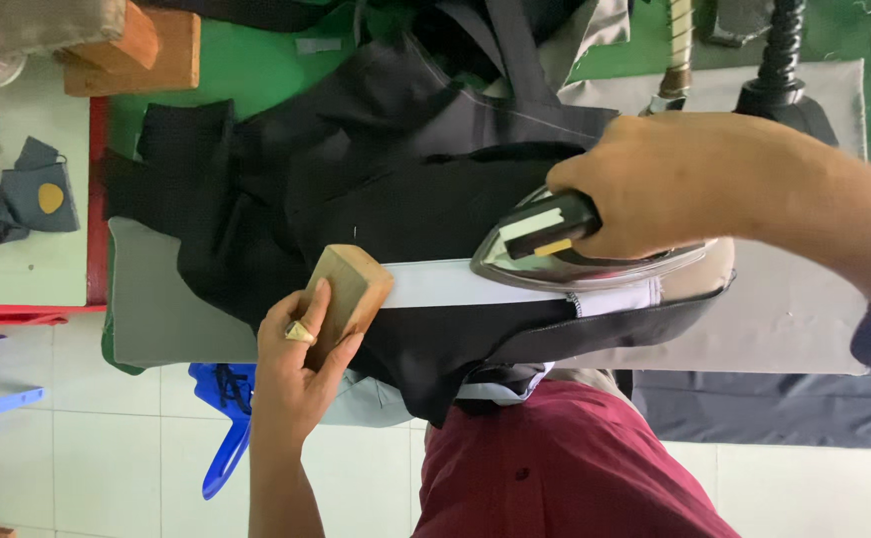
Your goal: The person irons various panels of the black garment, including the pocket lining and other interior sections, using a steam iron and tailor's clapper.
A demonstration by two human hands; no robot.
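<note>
My right hand [689,179] grips the black handle of a silver iron [585,261]. The iron rests on a white strip of fabric [435,284] that runs along a black garment [375,179]. The garment lies spread over a grey padded board [156,309]. My left hand [296,374], with a ring on one finger, holds a wooden block [351,294]. The block is pressed onto the white strip just left of the iron's tip.
More wooden blocks [141,50] lie on the green surface [276,70] at the top left. A black hose [782,50] rises at the top right. A grey-blue cloth piece [42,194] sits at the left, and a blue plastic object [224,428] hangs below the board.
</note>
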